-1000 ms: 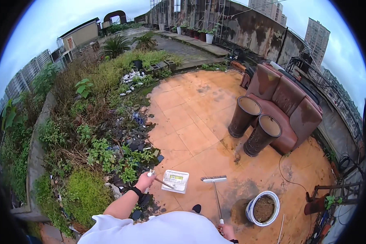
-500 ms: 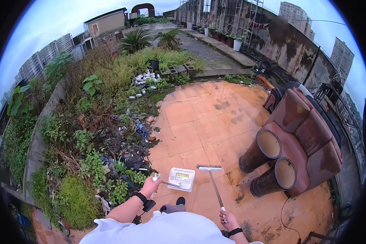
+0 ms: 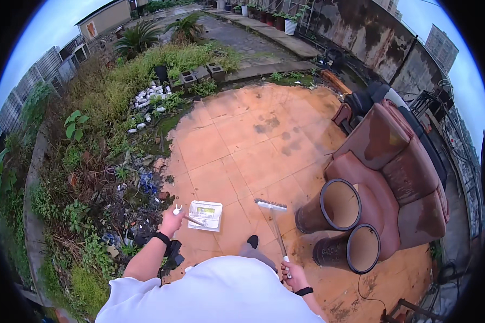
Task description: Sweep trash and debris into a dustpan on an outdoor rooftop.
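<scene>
My left hand (image 3: 171,221) is closed round the handle of a white dustpan (image 3: 205,216), whose pan faces up over the tiles to the hand's right. A green and white label shows in the pan. On the other side, my right hand (image 3: 295,274) grips the white lower end of a long-handled brush (image 3: 271,205). Its grey pole runs away from me to a white head with dark bristles, over the orange tiles. Pan and brush head are apart, with bare tile between them. Whether either touches the floor I cannot tell.
Two tall brown cylindrical pots (image 3: 341,204) lean beside a worn reddish-brown sofa (image 3: 374,172) on the right. Weeds and rubble (image 3: 118,188) border the orange tiled floor (image 3: 226,145) on the left. Concrete blocks (image 3: 196,77) lie farther back. A thin black cable (image 3: 364,293) crosses the near-right tiles.
The view has shifted, so most things sit farther left. A foot has come forward to the right of the dustpan. Both hands keep their holds on the dustpan and the brush.
</scene>
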A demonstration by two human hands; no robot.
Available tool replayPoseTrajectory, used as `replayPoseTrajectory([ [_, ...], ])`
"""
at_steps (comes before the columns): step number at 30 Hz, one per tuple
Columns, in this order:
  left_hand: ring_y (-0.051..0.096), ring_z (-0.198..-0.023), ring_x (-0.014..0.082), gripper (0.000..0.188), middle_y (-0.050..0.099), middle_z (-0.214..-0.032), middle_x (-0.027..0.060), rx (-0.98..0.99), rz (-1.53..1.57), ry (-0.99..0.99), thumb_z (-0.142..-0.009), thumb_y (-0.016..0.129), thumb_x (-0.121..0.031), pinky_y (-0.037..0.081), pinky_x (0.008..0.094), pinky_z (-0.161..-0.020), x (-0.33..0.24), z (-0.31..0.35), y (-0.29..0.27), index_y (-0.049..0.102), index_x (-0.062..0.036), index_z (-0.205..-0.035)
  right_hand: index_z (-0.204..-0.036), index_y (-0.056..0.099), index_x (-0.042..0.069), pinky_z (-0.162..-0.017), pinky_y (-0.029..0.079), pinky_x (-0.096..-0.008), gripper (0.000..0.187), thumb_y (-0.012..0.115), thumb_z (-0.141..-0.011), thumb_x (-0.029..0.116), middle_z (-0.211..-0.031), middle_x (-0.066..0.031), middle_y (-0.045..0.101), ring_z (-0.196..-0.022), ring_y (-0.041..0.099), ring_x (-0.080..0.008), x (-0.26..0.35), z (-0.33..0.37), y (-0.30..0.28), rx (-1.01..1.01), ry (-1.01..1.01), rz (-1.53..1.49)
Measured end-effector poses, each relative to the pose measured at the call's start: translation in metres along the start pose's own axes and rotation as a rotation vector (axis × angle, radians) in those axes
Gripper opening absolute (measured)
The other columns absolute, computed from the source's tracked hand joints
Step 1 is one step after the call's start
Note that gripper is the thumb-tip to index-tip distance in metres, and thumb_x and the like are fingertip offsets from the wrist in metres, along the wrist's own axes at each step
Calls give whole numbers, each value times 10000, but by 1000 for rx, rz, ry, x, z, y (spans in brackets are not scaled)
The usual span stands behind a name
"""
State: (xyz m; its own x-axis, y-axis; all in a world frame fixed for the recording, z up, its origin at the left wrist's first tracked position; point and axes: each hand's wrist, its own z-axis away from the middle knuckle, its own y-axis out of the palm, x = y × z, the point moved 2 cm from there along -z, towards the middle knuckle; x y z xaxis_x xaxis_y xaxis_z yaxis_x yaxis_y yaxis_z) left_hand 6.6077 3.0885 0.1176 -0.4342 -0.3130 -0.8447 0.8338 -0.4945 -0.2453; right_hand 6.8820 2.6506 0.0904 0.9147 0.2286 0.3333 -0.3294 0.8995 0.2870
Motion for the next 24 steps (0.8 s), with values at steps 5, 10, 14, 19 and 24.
replayPoseTrajectory([
  [5,454,-460,62,132,499,-624,-30,-183,138,-31,-891,646,-175,342,242,-385,-73,-73,47,591,-69,-948,-962,475,93,-402,345,-205,115,576,-932,139,-701,3,539,-492,464,-51,177,-86,61,18,41,103],
  [10,431,-470,48,148,496,-622,-39,-131,72,-41,-894,661,-177,339,234,-405,-154,-156,92,590,-56,-940,-930,474,100,-393,326,-185,76,546,-942,124,-695,7,526,-474,446,-46,332,-175,134,24,64,193],
  [14,437,-481,46,214,497,-621,-46,-142,31,-65,-899,661,-209,344,233,-415,-197,-269,125,616,-47,-1031,-932,493,86,-388,313,-192,61,540,-951,122,-688,19,510,-462,421,-39,439,-243,191,92,60,162],
  [19,448,-476,53,302,513,-627,-37,-41,50,-69,-900,654,-224,352,240,-408,-270,-438,173,622,-31,-1130,-978,519,66,-398,312,-201,81,544,-955,139,-705,21,509,-458,394,-45,542,-290,237,48,88,33],
  [24,464,-475,59,324,537,-630,-25,69,-70,-8,-894,649,-249,365,242,-411,-383,-575,229,634,-18,-1120,-919,529,77,-410,348,-243,124,618,-903,162,-698,5,542,-481,453,-81,622,-323,262,-81,-56,153],
])
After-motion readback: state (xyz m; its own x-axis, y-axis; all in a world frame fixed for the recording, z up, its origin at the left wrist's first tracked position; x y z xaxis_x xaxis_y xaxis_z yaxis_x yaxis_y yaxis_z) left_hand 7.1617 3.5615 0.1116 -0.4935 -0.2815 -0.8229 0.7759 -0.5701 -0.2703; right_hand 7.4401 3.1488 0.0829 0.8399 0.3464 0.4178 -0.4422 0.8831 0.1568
